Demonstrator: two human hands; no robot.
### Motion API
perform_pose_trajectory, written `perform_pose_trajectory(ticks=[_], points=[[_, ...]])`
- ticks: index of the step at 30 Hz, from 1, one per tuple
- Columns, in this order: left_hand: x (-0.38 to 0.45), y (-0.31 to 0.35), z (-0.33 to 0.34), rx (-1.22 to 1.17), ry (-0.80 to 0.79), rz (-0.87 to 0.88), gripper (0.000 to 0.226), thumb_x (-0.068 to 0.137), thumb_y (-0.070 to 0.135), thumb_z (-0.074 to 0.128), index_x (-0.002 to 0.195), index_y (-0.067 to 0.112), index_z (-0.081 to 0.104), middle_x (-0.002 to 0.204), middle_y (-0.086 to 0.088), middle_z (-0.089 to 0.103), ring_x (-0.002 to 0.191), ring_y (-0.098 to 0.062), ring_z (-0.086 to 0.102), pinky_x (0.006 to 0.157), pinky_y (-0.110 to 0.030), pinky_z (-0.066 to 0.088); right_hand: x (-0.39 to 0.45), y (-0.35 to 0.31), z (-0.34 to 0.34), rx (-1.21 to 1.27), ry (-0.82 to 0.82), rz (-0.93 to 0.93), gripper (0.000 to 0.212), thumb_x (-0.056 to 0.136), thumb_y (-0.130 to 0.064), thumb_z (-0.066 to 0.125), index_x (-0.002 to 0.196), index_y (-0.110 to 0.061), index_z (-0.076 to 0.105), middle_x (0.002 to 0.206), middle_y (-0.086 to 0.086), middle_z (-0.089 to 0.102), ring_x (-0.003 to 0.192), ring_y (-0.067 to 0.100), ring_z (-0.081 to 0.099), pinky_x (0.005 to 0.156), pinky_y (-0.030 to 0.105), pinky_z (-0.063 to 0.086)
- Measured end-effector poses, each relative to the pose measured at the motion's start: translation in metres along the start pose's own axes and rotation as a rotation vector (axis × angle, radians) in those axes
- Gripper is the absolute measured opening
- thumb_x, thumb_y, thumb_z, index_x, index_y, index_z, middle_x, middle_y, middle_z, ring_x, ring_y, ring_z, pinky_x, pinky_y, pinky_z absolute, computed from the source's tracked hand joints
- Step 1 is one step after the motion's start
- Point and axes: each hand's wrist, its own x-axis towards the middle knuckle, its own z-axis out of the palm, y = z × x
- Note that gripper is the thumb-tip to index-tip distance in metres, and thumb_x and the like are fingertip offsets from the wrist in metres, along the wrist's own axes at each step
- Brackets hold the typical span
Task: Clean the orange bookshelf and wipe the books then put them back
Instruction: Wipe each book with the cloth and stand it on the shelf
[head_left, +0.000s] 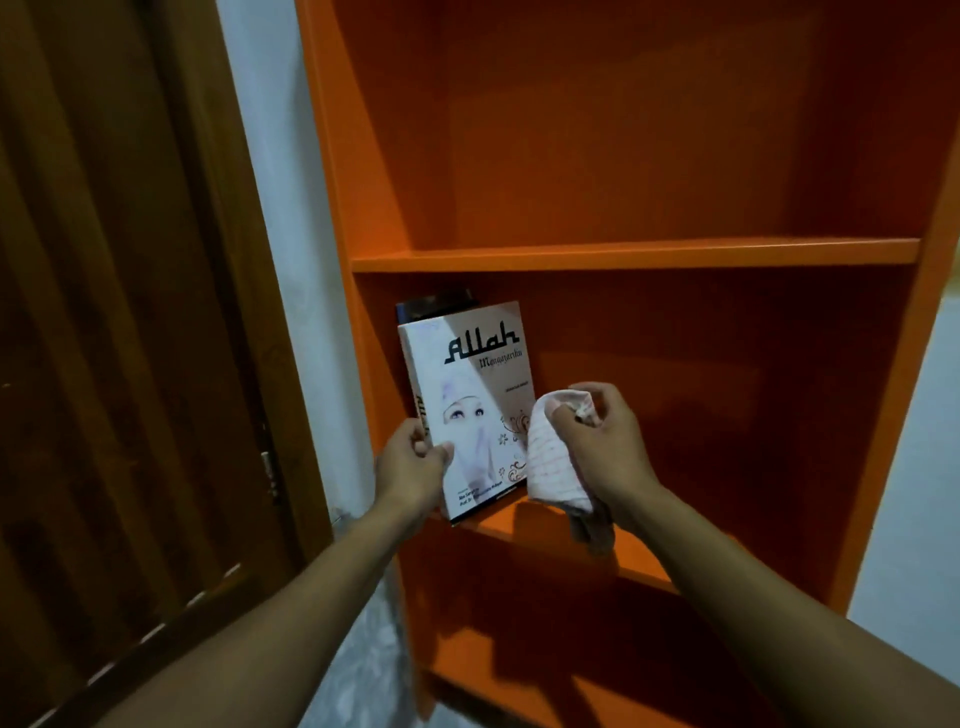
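Note:
The orange bookshelf (639, 254) fills the middle and right of the view. My left hand (413, 467) grips a white book (475, 395) by its spine and lower left corner, holding it upright at the left end of the middle shelf. A dark book (436, 306) stands behind it against the shelf's left wall, mostly hidden. My right hand (597, 441) is closed on a bunched white cloth with thin red lines (553, 457), which touches the white book's lower right edge.
A brown wooden door (119, 338) stands to the left of the shelf, with a strip of white wall (291, 208) between them. The shelf above (675, 156) holds nothing. Pale wall shows at the right edge.

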Motion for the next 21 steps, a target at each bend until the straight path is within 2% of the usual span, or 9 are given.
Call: perform_pose_trajectory(ticks=[3, 5, 6, 8, 9, 11, 14, 17, 21], points=[[0.029, -0.009, 0.035, 0.066, 0.067, -0.025, 0.022, 0.096, 0.008, 0.059, 0.084, 0.009, 0.041, 0.071, -0.006, 0.040, 0.061, -0.017, 0.033, 0.053, -0.028, 0.030, 0.002, 0.013, -0.009, -0.045, 0.010, 0.019, 0.024, 0.092, -0.040, 0.064, 0.111, -0.029, 0.055, 0.108, -0.001, 0.066, 0.095, 0.021, 0.068, 0.075, 0.049, 0.060], [0.045, -0.015, 0.056, 0.124, 0.128, -0.047, 0.028, 0.096, 0.006, 0.058, 0.080, 0.014, 0.036, 0.074, -0.006, 0.038, 0.059, -0.016, 0.028, 0.052, -0.033, 0.028, 0.002, 0.020, -0.015, -0.065, 0.012, -0.001, 0.019, 0.093, -0.038, 0.064, 0.108, -0.031, 0.055, 0.106, -0.002, 0.066, 0.091, 0.020, 0.069, 0.074, 0.048, 0.060], [0.051, -0.016, 0.065, 0.151, 0.160, -0.055, 0.025, 0.097, 0.006, 0.056, 0.082, 0.014, 0.038, 0.079, -0.008, 0.040, 0.061, -0.018, 0.030, 0.054, -0.038, 0.031, 0.002, 0.022, -0.017, -0.064, 0.011, -0.010, 0.018, 0.094, -0.037, 0.063, 0.109, -0.030, 0.055, 0.105, -0.002, 0.067, 0.089, 0.018, 0.069, 0.073, 0.047, 0.060], [0.062, -0.015, 0.077, 0.182, 0.224, -0.090, 0.005, 0.096, 0.005, 0.053, 0.098, 0.008, 0.049, 0.095, -0.014, 0.047, 0.069, -0.025, 0.043, 0.062, -0.044, 0.043, 0.002, 0.026, -0.022, -0.060, 0.010, -0.012, 0.019, 0.094, -0.037, 0.064, 0.109, -0.027, 0.057, 0.102, -0.003, 0.068, 0.087, 0.016, 0.070, 0.073, 0.050, 0.060], [0.067, -0.015, 0.081, 0.187, 0.264, -0.113, 0.011, 0.096, 0.004, 0.052, 0.107, 0.005, 0.052, 0.101, -0.014, 0.050, 0.077, -0.028, 0.050, 0.066, -0.042, 0.046, 0.002, 0.028, -0.024, -0.061, 0.009, -0.012, 0.018, 0.094, -0.037, 0.064, 0.107, -0.027, 0.057, 0.100, -0.002, 0.068, 0.087, 0.016, 0.070, 0.073, 0.053, 0.059], [0.077, -0.013, 0.087, 0.141, 0.296, -0.124, 0.019, 0.094, 0.002, 0.052, 0.112, 0.004, 0.055, 0.106, -0.012, 0.054, 0.087, -0.027, 0.057, 0.072, -0.036, 0.050, 0.004, 0.030, -0.028, -0.063, 0.009, -0.011, 0.016, 0.093, -0.038, 0.064, 0.103, -0.027, 0.057, 0.099, -0.001, 0.068, 0.087, 0.019, 0.070, 0.074, 0.056, 0.058], [0.081, -0.013, 0.091, 0.221, 0.290, -0.118, 0.025, 0.088, 0.007, 0.063, 0.111, 0.006, 0.057, 0.113, -0.015, 0.055, 0.101, -0.032, 0.060, 0.087, -0.042, 0.054, 0.006, 0.033, -0.030, -0.056, -0.005, 0.017, 0.023, 0.092, -0.041, 0.064, 0.105, -0.024, 0.056, 0.100, 0.004, 0.067, 0.089, 0.024, 0.070, 0.074, 0.059, 0.057], [0.077, -0.011, 0.091, 0.408, 0.211, -0.096, 0.038, 0.091, 0.019, 0.068, 0.121, 0.003, 0.050, 0.124, -0.018, 0.052, 0.110, -0.036, 0.057, 0.085, -0.040, 0.048, 0.005, 0.034, -0.031, -0.017, -0.028, 0.029, 0.016, 0.093, -0.035, 0.065, 0.101, -0.024, 0.058, 0.098, 0.004, 0.069, 0.087, 0.025, 0.071, 0.074, 0.058, 0.057], [0.080, -0.011, 0.084, 0.485, 0.152, -0.095, 0.052, 0.089, 0.033, 0.070, 0.124, 0.004, 0.045, 0.122, -0.019, 0.058, 0.110, -0.039, 0.059, 0.088, -0.045, 0.052, -0.004, 0.033, -0.027, 0.018, -0.051, 0.022, 0.011, 0.093, -0.028, 0.067, 0.101, -0.028, 0.060, 0.098, -0.001, 0.069, 0.090, 0.021, 0.070, 0.077, 0.052, 0.057]])
